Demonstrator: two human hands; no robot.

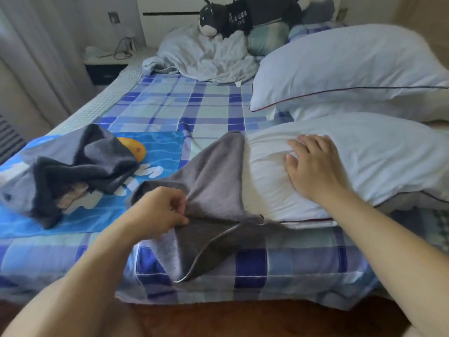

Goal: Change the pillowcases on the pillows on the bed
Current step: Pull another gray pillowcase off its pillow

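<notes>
left hand [159,211] gripping grey pillowcase [211,190], beside pillow [359,154]

Grey pillowcase [213,190], centre frame: matt, napped, towel-like cloth. Near pillow [364,161], right: smooth white woven cloth with dark piping. Bed sheet [194,105]: smooth matt checked cloth. Dark bundle [80,166], left: soft matt fabric. Floor [243,322], bottom edge: reddish-brown, wood-like, low sheen.

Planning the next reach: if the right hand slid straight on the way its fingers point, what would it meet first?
The right hand lies flat on the near white pillow, fingers pointing up-left. Going on, it would likely reach the grey pillowcase edge first, then the plaid sheet; depth is unclear.
</notes>
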